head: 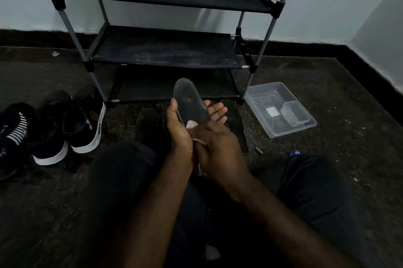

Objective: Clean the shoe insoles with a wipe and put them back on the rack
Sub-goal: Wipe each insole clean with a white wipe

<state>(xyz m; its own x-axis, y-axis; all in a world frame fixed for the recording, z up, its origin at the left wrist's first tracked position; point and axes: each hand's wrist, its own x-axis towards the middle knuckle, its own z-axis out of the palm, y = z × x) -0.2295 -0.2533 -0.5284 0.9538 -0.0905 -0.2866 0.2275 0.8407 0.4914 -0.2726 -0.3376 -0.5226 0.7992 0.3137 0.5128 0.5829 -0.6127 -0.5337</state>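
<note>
A dark insole (188, 98) points toe-up in front of the shoe rack (165, 49). My left hand (177, 130) holds it from below, thumb along its left edge and fingers showing past its right edge. My right hand (218, 143) grips a pale pink wipe (191, 125) and presses it on the insole's heel end. The heel itself is hidden under my hands. Two more dark insoles lie on the floor behind my hands, one on the left (148, 123) and one on the right (236, 123).
The black fabric rack shelves carry nothing. Several black shoes with white soles (85, 128) stand on the floor at the left. A clear plastic tub (281, 110) holding a smaller container sits to the right of the rack. A small green object (258, 150) lies near my right knee.
</note>
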